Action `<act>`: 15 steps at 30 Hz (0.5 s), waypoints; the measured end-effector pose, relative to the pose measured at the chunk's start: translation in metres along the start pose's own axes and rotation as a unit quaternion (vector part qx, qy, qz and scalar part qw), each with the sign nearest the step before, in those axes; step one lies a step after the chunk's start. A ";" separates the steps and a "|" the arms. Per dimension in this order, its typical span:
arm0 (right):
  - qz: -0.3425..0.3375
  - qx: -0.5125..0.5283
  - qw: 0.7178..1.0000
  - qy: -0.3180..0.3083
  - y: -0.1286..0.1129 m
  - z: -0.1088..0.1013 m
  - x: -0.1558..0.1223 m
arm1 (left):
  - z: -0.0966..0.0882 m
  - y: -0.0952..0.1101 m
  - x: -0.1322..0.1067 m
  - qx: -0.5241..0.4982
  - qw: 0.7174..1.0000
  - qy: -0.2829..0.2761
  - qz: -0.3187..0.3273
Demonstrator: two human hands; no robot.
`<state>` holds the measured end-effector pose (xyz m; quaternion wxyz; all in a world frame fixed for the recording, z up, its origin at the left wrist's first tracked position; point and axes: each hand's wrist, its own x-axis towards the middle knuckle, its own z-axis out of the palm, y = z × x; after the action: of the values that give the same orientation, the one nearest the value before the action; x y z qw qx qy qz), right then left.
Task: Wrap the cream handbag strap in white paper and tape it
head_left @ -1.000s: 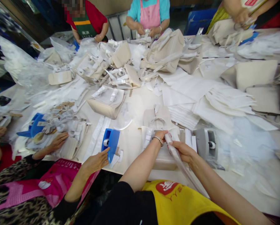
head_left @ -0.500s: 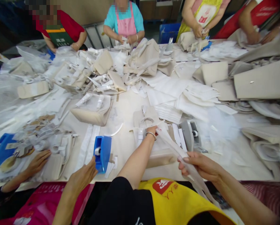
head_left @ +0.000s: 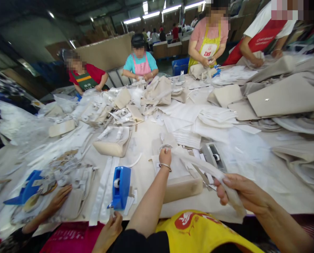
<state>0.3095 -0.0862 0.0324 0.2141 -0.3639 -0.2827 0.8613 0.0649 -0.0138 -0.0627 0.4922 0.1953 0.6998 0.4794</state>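
My left hand (head_left: 165, 155), with a bracelet at the wrist, is closed on the far end of a long white strip (head_left: 199, 164) above a beige bag (head_left: 180, 182) near the table's front edge. My right hand (head_left: 239, 192) grips the same strip nearer to me, at the lower right, so it stretches between both hands. A grey tape dispenser (head_left: 212, 156) lies just beyond the strip.
A blue tape dispenser (head_left: 120, 187) stands left of my arm; a neighbour's hand (head_left: 109, 230) is below it and another hand (head_left: 59, 198) rests on strips. Beige bags (head_left: 113, 144), white sheets (head_left: 199, 123) and several workers fill the table (head_left: 143, 140).
My right hand has pulled the strip out to the right and toward me while my left hand stayed on the bag. The camera has tilted up. The neighbour's hand has left the blue dispenser.
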 end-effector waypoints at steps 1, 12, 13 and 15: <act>-0.002 0.000 1.000 -0.012 -0.005 0.000 0.004 | -0.006 0.014 -0.024 0.078 0.984 -0.029 0.156; 0.033 -0.066 0.973 -0.220 -0.007 -0.006 0.025 | 0.022 0.045 -0.133 0.582 0.513 -0.210 0.596; 0.039 -0.077 0.970 -0.228 -0.005 -0.013 0.024 | 0.022 0.042 -0.128 0.588 0.509 -0.201 0.595; 0.050 -0.108 0.964 -0.237 -0.003 -0.027 0.019 | 0.018 0.037 -0.120 0.592 0.516 -0.181 0.593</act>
<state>0.3183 -0.0642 0.0090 0.0567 -0.1841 -0.3983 0.8968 0.1264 -0.0775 0.0286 -0.0191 0.8934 0.4399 0.0896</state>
